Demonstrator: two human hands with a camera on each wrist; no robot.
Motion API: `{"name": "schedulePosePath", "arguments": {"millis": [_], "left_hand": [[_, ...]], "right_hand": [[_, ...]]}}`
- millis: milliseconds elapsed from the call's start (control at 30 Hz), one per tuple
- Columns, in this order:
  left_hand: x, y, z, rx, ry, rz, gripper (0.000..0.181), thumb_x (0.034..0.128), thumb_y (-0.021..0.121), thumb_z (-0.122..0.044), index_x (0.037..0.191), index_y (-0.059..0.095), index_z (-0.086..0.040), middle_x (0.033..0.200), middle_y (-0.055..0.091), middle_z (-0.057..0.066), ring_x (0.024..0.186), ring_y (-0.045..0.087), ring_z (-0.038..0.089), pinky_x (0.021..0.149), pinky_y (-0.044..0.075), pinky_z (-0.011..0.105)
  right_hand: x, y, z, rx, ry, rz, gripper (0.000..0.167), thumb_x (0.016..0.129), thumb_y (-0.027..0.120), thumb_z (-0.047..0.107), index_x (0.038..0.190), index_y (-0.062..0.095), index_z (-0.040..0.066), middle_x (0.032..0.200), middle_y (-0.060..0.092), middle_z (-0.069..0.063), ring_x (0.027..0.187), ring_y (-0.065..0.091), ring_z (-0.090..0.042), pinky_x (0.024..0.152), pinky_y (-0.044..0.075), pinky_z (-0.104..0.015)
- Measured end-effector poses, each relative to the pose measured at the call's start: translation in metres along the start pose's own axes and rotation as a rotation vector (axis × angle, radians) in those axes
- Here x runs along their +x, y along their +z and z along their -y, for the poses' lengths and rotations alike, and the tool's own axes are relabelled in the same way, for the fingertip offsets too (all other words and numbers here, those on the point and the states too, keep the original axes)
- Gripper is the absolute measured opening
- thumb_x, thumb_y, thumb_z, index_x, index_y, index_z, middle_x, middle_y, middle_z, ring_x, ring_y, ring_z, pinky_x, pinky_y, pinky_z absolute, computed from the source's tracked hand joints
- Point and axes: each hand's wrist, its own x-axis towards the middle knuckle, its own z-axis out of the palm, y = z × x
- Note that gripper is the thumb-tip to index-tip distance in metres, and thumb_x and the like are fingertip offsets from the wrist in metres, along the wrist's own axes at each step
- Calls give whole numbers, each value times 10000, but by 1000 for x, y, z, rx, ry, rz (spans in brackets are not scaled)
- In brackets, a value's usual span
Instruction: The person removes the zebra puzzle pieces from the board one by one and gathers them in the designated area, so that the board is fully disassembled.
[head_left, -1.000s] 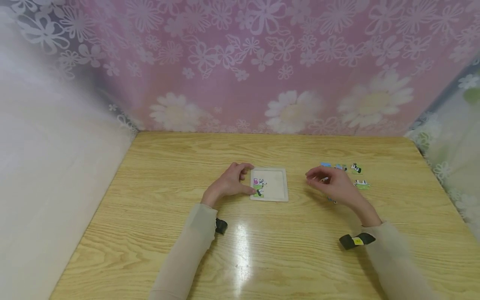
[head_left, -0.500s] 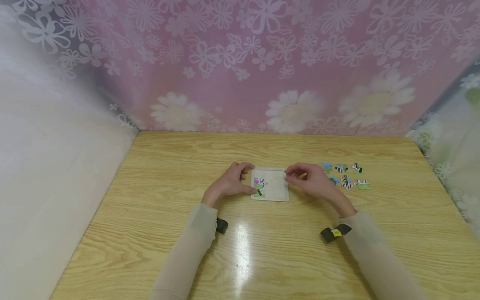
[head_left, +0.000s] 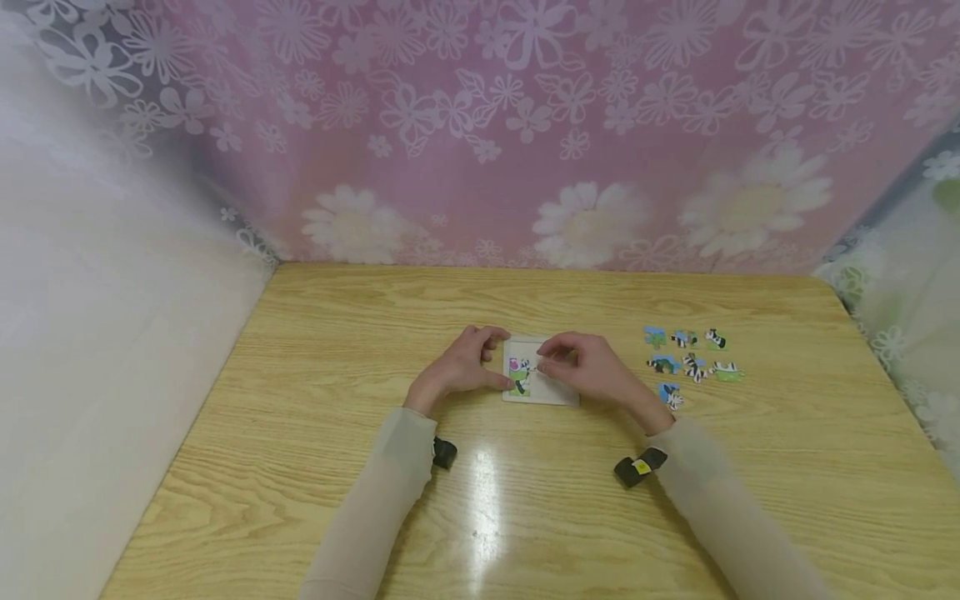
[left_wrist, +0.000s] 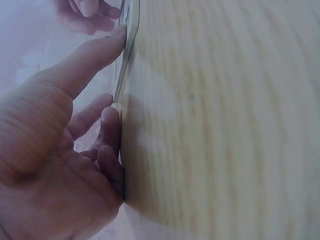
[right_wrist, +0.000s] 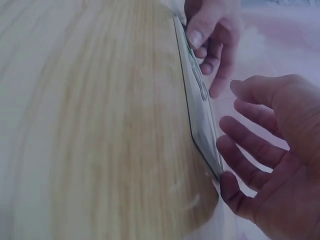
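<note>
A white square puzzle tray [head_left: 557, 392] lies on the table, with panda-patterned jigsaw pieces [head_left: 519, 385] along its left side. My left hand [head_left: 467, 362] holds the tray's left edge; in the left wrist view its thumb [left_wrist: 97, 60] presses the rim and the other fingers bend near the corner. Over the middle of the tray hovers my right hand [head_left: 588, 362], fingertips close to the laid pieces. In the right wrist view its loosely bent fingers [right_wrist: 250, 145] show nothing between them. Whether the fingertips touch a piece is hard to tell.
Right of the tray, several loose jigsaw pieces [head_left: 694, 367] lie in rough rows, one blue and striped piece [head_left: 671, 396] nearest me. The wooden table [head_left: 337, 333] ends at a pink flowered curtain [head_left: 465, 167]. A light cloth [head_left: 135, 333] hangs on the left.
My right hand has moved left from above the loose pieces to over the tray, uncovering those pieces. My left hand has stayed on the tray's left edge.
</note>
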Motion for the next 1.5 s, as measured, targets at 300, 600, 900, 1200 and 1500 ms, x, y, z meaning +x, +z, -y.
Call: {"name": "schedulePosePath", "arguments": {"millis": [300, 600, 900, 1200, 1500], "left_hand": [[2, 0, 2, -27, 8, 10, 793, 798, 900, -240, 1477, 494, -181, 1214, 444, 57, 1014, 420, 197, 896, 390, 356], [2, 0, 3, -30, -5, 11, 775, 802, 897, -249, 1464, 496, -191, 1200, 431, 55, 1003, 415, 199, 883, 384, 368], [2, 1, 3, -8, -11, 4, 785, 796, 902, -270, 1462, 495, -195, 1195, 436, 48, 999, 422, 194, 874, 390, 360], [2, 2, 0, -4, -29, -6, 797, 779, 913, -273, 1457, 500, -204, 1217, 453, 40, 1021, 441, 192, 888, 408, 357], [3, 2, 0, -6, -36, 1, 783, 787, 907, -279, 1451, 500, -210, 1236, 454, 43, 1029, 442, 194, 894, 412, 362]], "right_hand": [[9, 13, 3, -110, -24, 21, 223, 892, 779, 196, 1095, 765, 104, 1075, 699, -90, 1028, 638, -263, 925, 504, -481], [12, 19, 10, -209, 32, 21, 223, 875, 778, 240, 1079, 789, 149, 1090, 657, -122, 1009, 590, -310, 862, 418, -471], [13, 21, 11, -161, 77, 25, 199, 880, 778, 234, 1059, 737, 158, 1039, 693, -56, 1003, 612, -263, 930, 379, -544], [11, 21, 12, -50, 98, 6, 131, 923, 697, 163, 1053, 708, 151, 908, 734, -3, 830, 641, -148, 824, 459, -381], [10, 19, 16, 1, 146, 0, 141, 943, 676, 183, 1057, 735, 126, 931, 756, -41, 818, 666, -146, 828, 486, -367]]}}
